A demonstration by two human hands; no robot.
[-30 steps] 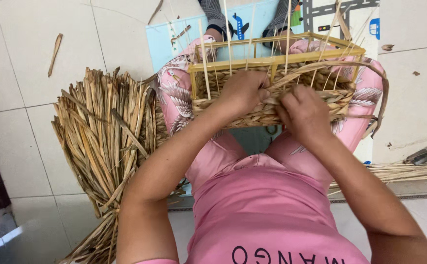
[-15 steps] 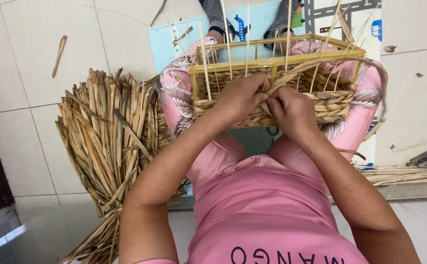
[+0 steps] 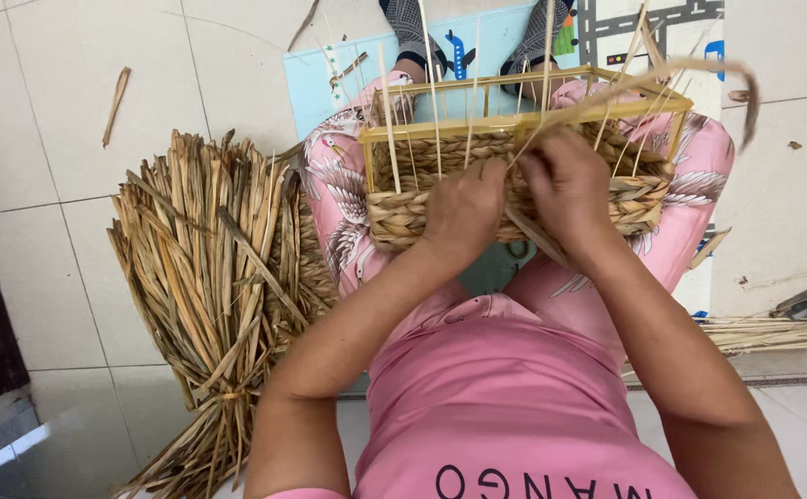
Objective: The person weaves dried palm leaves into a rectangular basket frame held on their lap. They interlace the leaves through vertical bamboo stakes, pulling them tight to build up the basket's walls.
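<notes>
Both hands rest on the near wall of a half-woven basket [image 3: 523, 176] lying across the lap. The left hand [image 3: 463, 211] presses closed against the weave, and just beside it the right hand [image 3: 565, 189] pinches a long dry leaf strip [image 3: 643, 88] that runs up and away over the frame. A bundle of dried leaves [image 3: 209, 277] lies on the floor, well apart on the left hand's side.

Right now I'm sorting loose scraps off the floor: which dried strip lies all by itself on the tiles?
The short dried strip on the tiles at upper left, apart from the big bundle beside the person's knee.
</notes>
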